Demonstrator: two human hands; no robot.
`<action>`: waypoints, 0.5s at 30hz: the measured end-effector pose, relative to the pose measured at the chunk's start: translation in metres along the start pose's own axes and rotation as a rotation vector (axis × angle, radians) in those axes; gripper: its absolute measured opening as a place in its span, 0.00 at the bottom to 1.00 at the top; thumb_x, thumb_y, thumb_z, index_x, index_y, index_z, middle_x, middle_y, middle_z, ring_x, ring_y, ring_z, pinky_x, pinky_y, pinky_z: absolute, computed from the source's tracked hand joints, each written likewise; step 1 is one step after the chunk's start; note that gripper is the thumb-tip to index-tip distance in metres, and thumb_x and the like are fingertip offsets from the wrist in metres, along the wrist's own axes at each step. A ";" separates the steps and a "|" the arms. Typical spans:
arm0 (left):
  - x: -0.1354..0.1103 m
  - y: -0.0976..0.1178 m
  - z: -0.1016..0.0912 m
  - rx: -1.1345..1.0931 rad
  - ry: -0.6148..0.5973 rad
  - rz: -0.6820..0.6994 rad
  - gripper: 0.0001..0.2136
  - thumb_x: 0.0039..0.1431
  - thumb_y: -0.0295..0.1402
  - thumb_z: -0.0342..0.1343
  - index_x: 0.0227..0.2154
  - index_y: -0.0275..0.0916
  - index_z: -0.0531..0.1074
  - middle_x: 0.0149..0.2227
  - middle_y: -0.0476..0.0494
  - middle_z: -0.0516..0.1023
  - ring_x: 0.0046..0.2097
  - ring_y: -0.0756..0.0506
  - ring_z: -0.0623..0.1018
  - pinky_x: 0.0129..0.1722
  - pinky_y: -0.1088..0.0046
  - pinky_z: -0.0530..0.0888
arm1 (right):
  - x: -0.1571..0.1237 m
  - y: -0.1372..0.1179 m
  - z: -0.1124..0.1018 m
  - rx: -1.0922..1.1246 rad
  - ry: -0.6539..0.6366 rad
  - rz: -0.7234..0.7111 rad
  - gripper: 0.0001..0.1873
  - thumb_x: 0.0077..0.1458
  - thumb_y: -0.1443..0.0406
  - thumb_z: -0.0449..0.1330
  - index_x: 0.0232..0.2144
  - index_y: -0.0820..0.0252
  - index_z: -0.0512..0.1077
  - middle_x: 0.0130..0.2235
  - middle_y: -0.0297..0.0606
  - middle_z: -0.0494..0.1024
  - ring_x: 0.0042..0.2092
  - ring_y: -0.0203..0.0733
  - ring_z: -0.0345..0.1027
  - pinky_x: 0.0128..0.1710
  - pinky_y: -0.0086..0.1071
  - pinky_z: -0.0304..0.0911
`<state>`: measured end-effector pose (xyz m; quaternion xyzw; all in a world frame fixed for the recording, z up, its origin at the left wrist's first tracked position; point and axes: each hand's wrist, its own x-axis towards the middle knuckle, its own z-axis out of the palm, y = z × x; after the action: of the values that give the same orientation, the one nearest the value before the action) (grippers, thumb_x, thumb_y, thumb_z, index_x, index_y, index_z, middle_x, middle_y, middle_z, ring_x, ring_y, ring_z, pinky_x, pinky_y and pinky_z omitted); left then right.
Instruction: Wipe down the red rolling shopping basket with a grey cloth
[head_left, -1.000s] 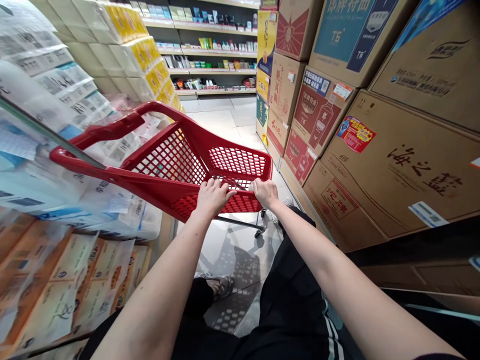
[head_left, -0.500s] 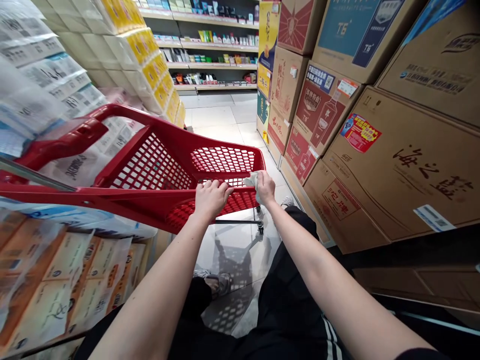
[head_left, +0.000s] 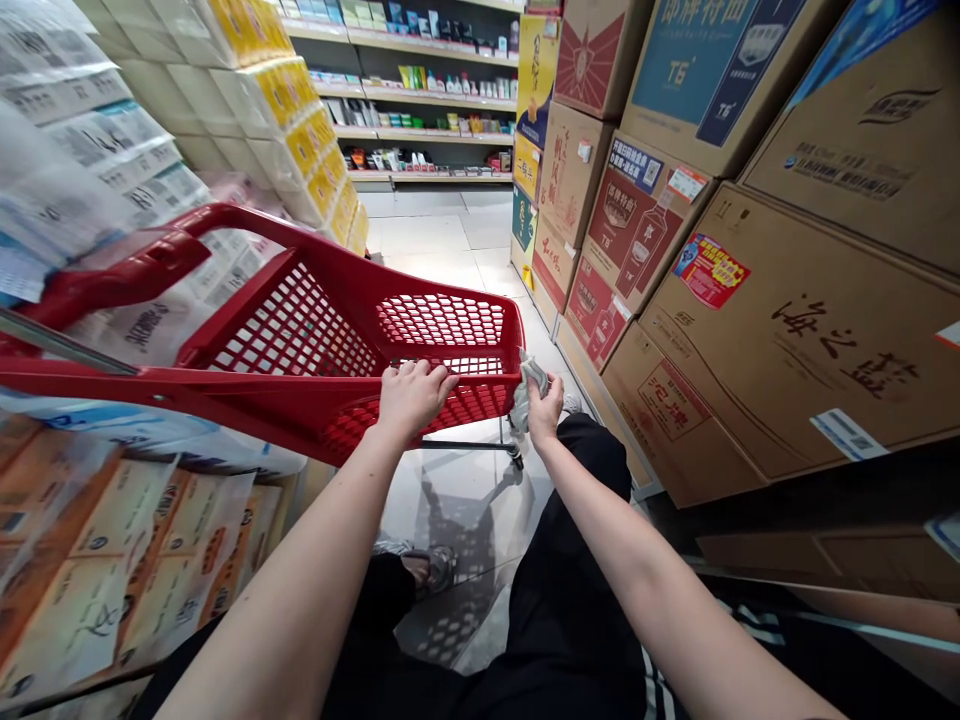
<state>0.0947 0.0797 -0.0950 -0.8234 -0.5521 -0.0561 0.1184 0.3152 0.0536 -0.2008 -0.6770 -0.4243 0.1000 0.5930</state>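
A red plastic shopping cart basket (head_left: 315, 330) stands tilted in the aisle in front of me. My left hand (head_left: 409, 398) is closed over its near rim. My right hand (head_left: 544, 402) holds a small pale cloth (head_left: 525, 388) pressed against the basket's right near corner. The cart's wheel and metal frame (head_left: 511, 456) show below the basket. The basket's inside looks bare as far as I can see.
Stacked cardboard boxes (head_left: 750, 300) line the right side. Wrapped paper packs (head_left: 112, 200) fill the left shelves. Product shelves (head_left: 420, 100) stand at the aisle's far end across a pale tiled floor (head_left: 442, 240). My legs and a shoe (head_left: 431, 565) are below.
My right hand has slid from the top of the rim down to the basket's right corner, with the cloth now showing. The left hand stays on the rim.
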 end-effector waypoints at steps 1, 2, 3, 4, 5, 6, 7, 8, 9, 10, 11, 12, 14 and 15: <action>0.000 0.000 0.001 0.001 0.007 0.002 0.24 0.68 0.49 0.34 0.40 0.43 0.74 0.43 0.37 0.77 0.47 0.38 0.73 0.44 0.60 0.62 | -0.001 0.001 0.003 -0.020 -0.003 0.019 0.17 0.63 0.55 0.53 0.43 0.63 0.68 0.43 0.47 0.74 0.46 0.43 0.70 0.49 0.36 0.65; 0.000 -0.001 0.002 -0.001 0.012 0.005 0.24 0.68 0.49 0.34 0.40 0.43 0.74 0.43 0.37 0.77 0.48 0.38 0.72 0.44 0.60 0.62 | -0.003 0.001 0.006 -0.032 -0.011 0.021 0.17 0.63 0.55 0.52 0.42 0.62 0.68 0.43 0.46 0.74 0.46 0.43 0.70 0.49 0.35 0.65; 0.000 -0.001 0.003 -0.002 0.018 0.004 0.24 0.68 0.49 0.35 0.40 0.43 0.75 0.43 0.37 0.77 0.48 0.38 0.72 0.44 0.59 0.61 | -0.005 0.000 0.010 -0.040 -0.011 0.022 0.17 0.64 0.55 0.50 0.42 0.62 0.69 0.44 0.47 0.74 0.46 0.43 0.70 0.49 0.35 0.65; -0.001 -0.001 0.003 -0.004 0.024 0.000 0.24 0.68 0.49 0.35 0.39 0.44 0.75 0.43 0.37 0.77 0.48 0.38 0.72 0.44 0.59 0.61 | -0.008 -0.001 0.015 -0.045 -0.001 0.033 0.17 0.64 0.55 0.49 0.43 0.62 0.69 0.44 0.48 0.74 0.47 0.43 0.70 0.50 0.35 0.65; -0.001 -0.001 0.004 -0.005 0.030 -0.005 0.24 0.68 0.49 0.35 0.39 0.44 0.75 0.43 0.37 0.77 0.48 0.38 0.72 0.44 0.59 0.61 | -0.012 -0.002 0.020 -0.050 0.016 0.054 0.18 0.65 0.56 0.48 0.43 0.63 0.69 0.45 0.49 0.74 0.47 0.44 0.70 0.50 0.36 0.65; -0.001 0.000 0.004 -0.006 0.036 -0.007 0.24 0.68 0.49 0.35 0.39 0.44 0.75 0.42 0.37 0.77 0.48 0.38 0.72 0.44 0.59 0.61 | -0.016 -0.004 0.024 -0.055 0.036 0.081 0.19 0.66 0.56 0.46 0.45 0.64 0.69 0.45 0.50 0.75 0.48 0.45 0.70 0.50 0.37 0.65; -0.002 0.000 0.004 -0.007 0.042 -0.007 0.24 0.68 0.49 0.35 0.39 0.44 0.74 0.42 0.37 0.77 0.48 0.38 0.72 0.44 0.59 0.61 | -0.021 -0.005 0.029 -0.061 0.049 0.099 0.20 0.66 0.57 0.45 0.46 0.65 0.69 0.46 0.52 0.75 0.49 0.46 0.70 0.51 0.38 0.65; -0.002 0.001 0.005 -0.007 0.047 -0.006 0.24 0.68 0.49 0.35 0.39 0.44 0.74 0.42 0.37 0.77 0.48 0.38 0.72 0.44 0.59 0.61 | -0.027 -0.005 0.033 -0.067 0.055 0.102 0.21 0.66 0.57 0.44 0.48 0.65 0.68 0.47 0.54 0.74 0.51 0.47 0.70 0.52 0.39 0.65; -0.002 0.001 0.005 -0.008 0.050 -0.005 0.24 0.68 0.49 0.34 0.39 0.44 0.74 0.42 0.37 0.77 0.48 0.38 0.72 0.44 0.59 0.61 | -0.033 -0.006 0.036 -0.069 0.052 0.089 0.22 0.67 0.58 0.43 0.49 0.66 0.68 0.50 0.55 0.73 0.53 0.47 0.69 0.54 0.40 0.64; -0.002 0.001 0.005 -0.008 0.050 -0.003 0.24 0.68 0.48 0.34 0.39 0.44 0.74 0.42 0.37 0.77 0.47 0.38 0.72 0.44 0.58 0.61 | -0.038 -0.006 0.038 -0.068 0.040 0.060 0.22 0.67 0.59 0.42 0.52 0.66 0.67 0.52 0.57 0.71 0.56 0.48 0.67 0.55 0.41 0.63; -0.002 0.001 0.006 -0.010 0.050 -0.003 0.24 0.68 0.48 0.34 0.39 0.43 0.74 0.42 0.37 0.77 0.47 0.38 0.72 0.44 0.58 0.61 | -0.043 -0.006 0.040 -0.065 0.021 0.025 0.23 0.67 0.60 0.42 0.54 0.66 0.67 0.55 0.58 0.69 0.60 0.48 0.64 0.57 0.42 0.61; -0.002 0.001 0.006 -0.011 0.052 -0.006 0.24 0.68 0.48 0.34 0.38 0.43 0.74 0.42 0.37 0.77 0.47 0.38 0.72 0.44 0.58 0.61 | -0.047 -0.005 0.042 -0.062 0.002 -0.009 0.23 0.66 0.60 0.42 0.55 0.66 0.66 0.58 0.58 0.66 0.62 0.48 0.60 0.59 0.42 0.60; -0.001 0.001 0.007 -0.015 0.055 -0.008 0.24 0.68 0.48 0.34 0.38 0.43 0.74 0.42 0.37 0.77 0.47 0.38 0.72 0.44 0.58 0.61 | -0.051 -0.003 0.042 -0.049 -0.020 -0.037 0.22 0.66 0.61 0.44 0.56 0.65 0.65 0.60 0.58 0.64 0.64 0.48 0.57 0.60 0.43 0.58; -0.001 0.001 0.008 -0.016 0.057 -0.008 0.24 0.68 0.49 0.34 0.38 0.43 0.74 0.41 0.37 0.76 0.47 0.38 0.72 0.44 0.58 0.61 | -0.051 -0.001 0.042 -0.039 -0.019 -0.023 0.21 0.65 0.61 0.45 0.56 0.64 0.65 0.59 0.58 0.64 0.63 0.48 0.58 0.60 0.43 0.59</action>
<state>0.0948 0.0801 -0.1028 -0.8202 -0.5514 -0.0844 0.1272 0.2559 0.0482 -0.2302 -0.6823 -0.4396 0.0913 0.5769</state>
